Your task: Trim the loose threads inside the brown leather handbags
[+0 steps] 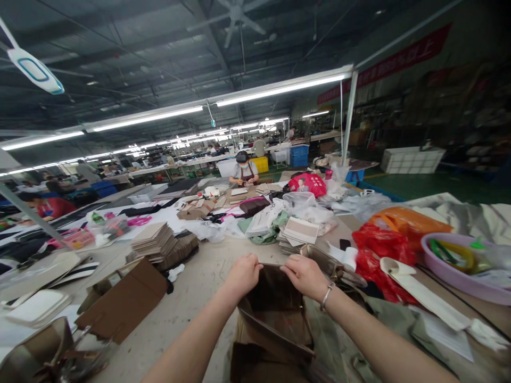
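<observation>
In front of me stands a brown bag body (275,332), its open top facing me and its inside dark. My left hand (244,275) pinches the far rim near its left corner. Farther right along the same rim, my right hand (306,276) grips the edge between thumb and fingers, a bracelet on that wrist. Just beyond the right hand lies another brown bag piece (325,261) with metal fittings. A second open brown bag body (123,300) rests on its side to the left. What is inside the held bag is too dark to make out.
Stacks of cut panels (154,242) stand at the back left, and more panels (299,231) lie ahead. Red plastic bags (379,255) and a lilac basin (471,282) crowd the right. Across the table sits a co-worker (244,171). A lamp frame post (350,117) rises at the far right.
</observation>
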`<state>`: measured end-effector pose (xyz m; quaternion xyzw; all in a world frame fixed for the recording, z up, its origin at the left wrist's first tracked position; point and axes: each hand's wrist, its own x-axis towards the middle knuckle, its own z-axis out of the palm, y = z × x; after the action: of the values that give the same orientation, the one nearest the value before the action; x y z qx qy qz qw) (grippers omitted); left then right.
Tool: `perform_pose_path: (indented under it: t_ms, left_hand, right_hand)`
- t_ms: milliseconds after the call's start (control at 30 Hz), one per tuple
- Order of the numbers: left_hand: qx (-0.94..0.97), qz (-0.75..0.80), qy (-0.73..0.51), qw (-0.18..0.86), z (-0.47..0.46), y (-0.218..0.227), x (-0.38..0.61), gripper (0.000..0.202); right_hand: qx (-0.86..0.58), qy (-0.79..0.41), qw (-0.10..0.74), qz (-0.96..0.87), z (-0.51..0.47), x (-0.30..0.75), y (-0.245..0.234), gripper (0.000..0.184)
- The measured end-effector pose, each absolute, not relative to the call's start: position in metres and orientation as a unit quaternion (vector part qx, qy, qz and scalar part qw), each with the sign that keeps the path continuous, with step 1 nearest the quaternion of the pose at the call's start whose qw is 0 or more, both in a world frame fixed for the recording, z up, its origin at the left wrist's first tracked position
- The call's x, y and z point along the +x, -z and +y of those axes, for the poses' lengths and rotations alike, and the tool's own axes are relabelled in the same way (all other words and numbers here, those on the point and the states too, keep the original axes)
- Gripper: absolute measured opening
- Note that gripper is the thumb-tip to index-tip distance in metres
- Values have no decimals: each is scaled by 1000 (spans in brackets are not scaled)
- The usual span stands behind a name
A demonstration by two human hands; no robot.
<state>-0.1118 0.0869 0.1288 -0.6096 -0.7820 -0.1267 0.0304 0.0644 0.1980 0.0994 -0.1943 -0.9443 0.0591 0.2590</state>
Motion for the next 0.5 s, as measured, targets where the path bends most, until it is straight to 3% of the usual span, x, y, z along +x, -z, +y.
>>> perform_pose_path:
  t_ms: [167, 300, 500]
  left_hand:
    - [-612, -777, 143, 38, 87, -126, -115, 14]
    - [-612, -772, 169, 32, 88, -125, -117, 14]
    - [-619, -712, 331, 19, 73, -138, -121, 8]
  right_hand:
    - [-230, -42, 207, -950, 194, 65, -117, 48]
    - [-233, -37, 185, -954, 191, 51, -129, 48]
    - [-232, -20, 141, -962, 189, 27, -123, 42]
